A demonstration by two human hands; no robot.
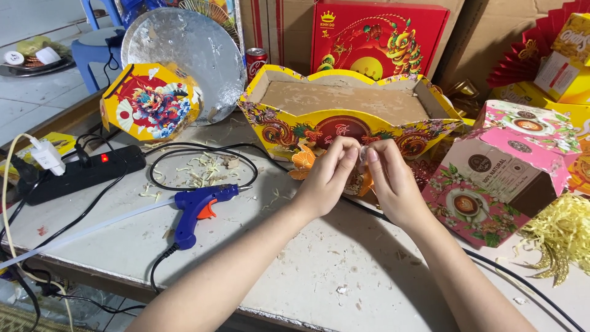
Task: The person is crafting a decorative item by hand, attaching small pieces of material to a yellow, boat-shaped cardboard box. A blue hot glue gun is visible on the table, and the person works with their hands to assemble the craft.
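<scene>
Before the yellow tray (344, 132), left hand (326, 178) and right hand (390, 181) pinch an upright orange ornament (303, 161).

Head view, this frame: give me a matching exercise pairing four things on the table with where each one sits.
Things:
1. Blue glue gun
2. Black power strip
3. Pink printed box
4. Yellow decorated tray box

Places:
A. Far left of the table, a white plug in it
B. Right of the right hand, lying tilted
C. Lying left of the left hand
D. Just behind both hands

Pairs: 1-C, 2-A, 3-B, 4-D
</scene>
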